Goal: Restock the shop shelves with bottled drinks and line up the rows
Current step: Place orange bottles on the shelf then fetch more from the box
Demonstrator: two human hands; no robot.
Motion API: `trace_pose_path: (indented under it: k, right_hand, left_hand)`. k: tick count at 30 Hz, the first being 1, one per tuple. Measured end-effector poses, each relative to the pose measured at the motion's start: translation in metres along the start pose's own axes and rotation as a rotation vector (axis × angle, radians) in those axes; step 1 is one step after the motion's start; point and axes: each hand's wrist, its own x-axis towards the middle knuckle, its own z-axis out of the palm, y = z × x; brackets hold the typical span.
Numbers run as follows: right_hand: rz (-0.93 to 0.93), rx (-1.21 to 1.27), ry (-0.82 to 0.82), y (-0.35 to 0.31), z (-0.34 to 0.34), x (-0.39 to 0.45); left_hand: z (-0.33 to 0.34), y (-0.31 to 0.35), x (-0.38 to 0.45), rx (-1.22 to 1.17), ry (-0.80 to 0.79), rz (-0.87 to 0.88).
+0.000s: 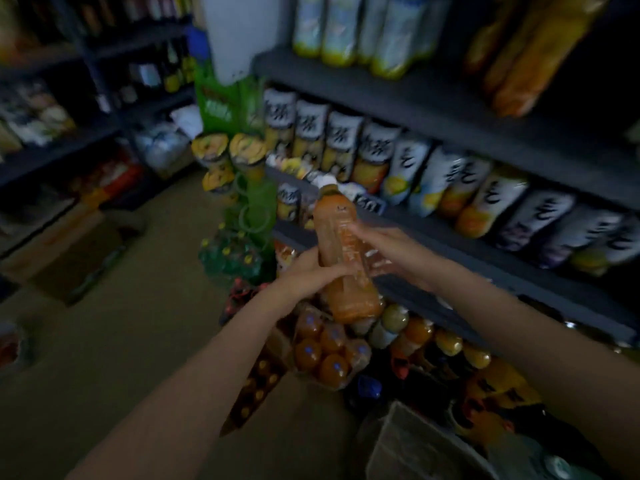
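An orange drink bottle (341,258) is held in mid-air in front of the dark shelves, its cap pointing up and away. My left hand (308,271) grips its lower body from the left. My right hand (384,244) holds its middle from the right, fingers curled on the label. Below the hands sits a shrink-wrapped pack of orange bottles (327,355). The middle shelf (450,233) carries a row of labelled juice bottles (408,168) leaning at an angle.
A green display stand (249,188) with cup products rises left of the shelf. Cardboard boxes (69,251) lie on the floor at left. More bottles (450,344) crowd the lowest level. A crumpled box (415,445) sits bottom right. Tan floor (138,341) spreads left.
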Motion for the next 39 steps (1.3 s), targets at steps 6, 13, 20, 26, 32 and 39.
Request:
trace_pose_path:
  k: [6,13,20,26,32,39]
  right_hand:
    - [-0.099,0.159,0.235,0.011,-0.127,-0.105]
    - [-0.226,0.025,0.825,0.078,-0.278,-0.220]
    - [-0.319,-0.277,1.077,0.155,-0.433,-0.306]
    - [-0.315,-0.290,1.189,0.209,-0.496,-0.311]
    - [-0.067,-0.162,1.196,0.230,-0.557,-0.311]
    - [0.117,-0.298,1.215,0.253,-0.579,-0.299]
  left_hand:
    - [0.120,0.104,0.029,0.181,-0.125,0.262]
    - [0.318,0.190,0.047,0.585,-0.203,0.683]
    - [0.517,0.248,0.055,0.500,-0.154,0.767]
    - [0.605,0.266,0.083,0.584,-0.068,0.685]
    - [0.638,0.261,0.109,0.743,0.013,0.578]
    - [0.647,0.263,0.127,0.947,-0.001,0.514]
